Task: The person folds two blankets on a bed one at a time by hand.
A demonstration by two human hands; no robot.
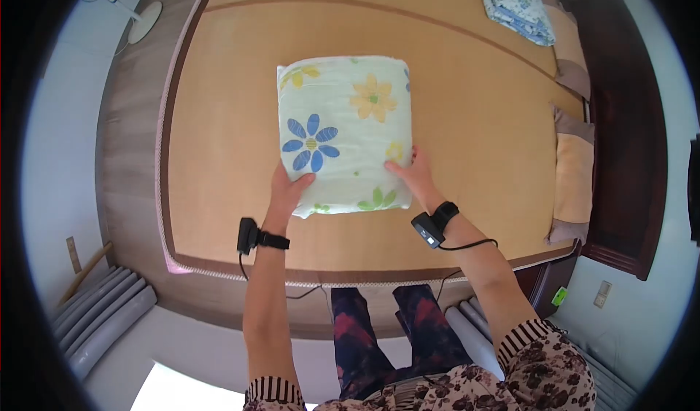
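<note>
A folded quilt (346, 130), pale with blue, yellow and green flowers, is in front of me over the bed mat (481, 163). My left hand (289, 186) grips its left side near the front corner, thumb on top. On the right side my right hand (413, 172) grips it the same way, thumb on the upper face and fingers around the edge. The fingers under the quilt are hidden. Whether it rests on the mat or is slightly lifted, I cannot tell.
Another folded blue floral quilt (516, 6) lies at the far right. Two pillows, a near pillow (572, 174) and a far pillow (572, 54), lie against the dark headboard (616, 119). A white fan base (145, 22) stands on the floor at left. Black wrist devices trail cables.
</note>
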